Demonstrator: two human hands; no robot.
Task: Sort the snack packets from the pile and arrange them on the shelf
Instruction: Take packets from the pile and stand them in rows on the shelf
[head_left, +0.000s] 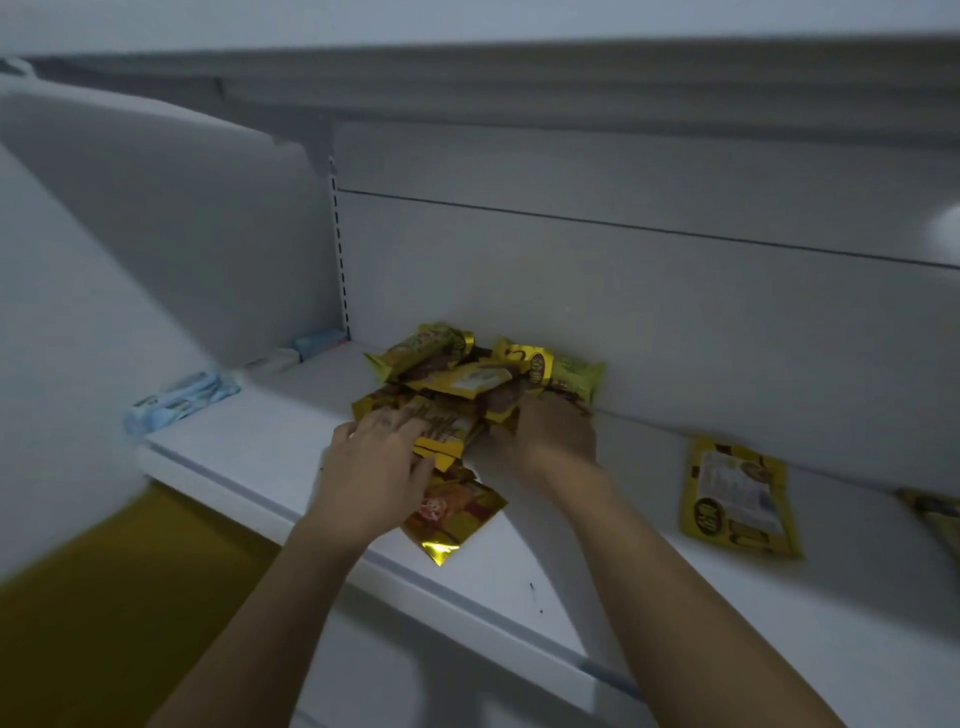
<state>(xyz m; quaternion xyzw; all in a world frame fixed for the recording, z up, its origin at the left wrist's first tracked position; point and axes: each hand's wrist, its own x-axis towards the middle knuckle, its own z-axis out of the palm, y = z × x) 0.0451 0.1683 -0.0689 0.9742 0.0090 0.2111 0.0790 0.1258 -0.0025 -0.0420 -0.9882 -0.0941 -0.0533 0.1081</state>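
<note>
A pile of yellow and gold snack packets (467, 374) lies on the white shelf (270, 452), against its back panel. My left hand (371, 467) rests flat on the pile's near left side, fingers spread over a packet. My right hand (550, 436) reaches into the pile's right side; its fingers are hidden among the packets. An orange and gold packet (452, 514) lies partly under my left hand near the shelf's front edge. One yellow packet (735, 499) lies alone on the shelf to the right.
Pale blue packets (176, 400) lie on the neighbouring shelf at the left, with more blue packets (311, 345) behind them. Another yellow packet (935, 514) is cut off at the right edge. A shelf board (571, 88) hangs overhead. Yellow floor (104, 623) shows below left.
</note>
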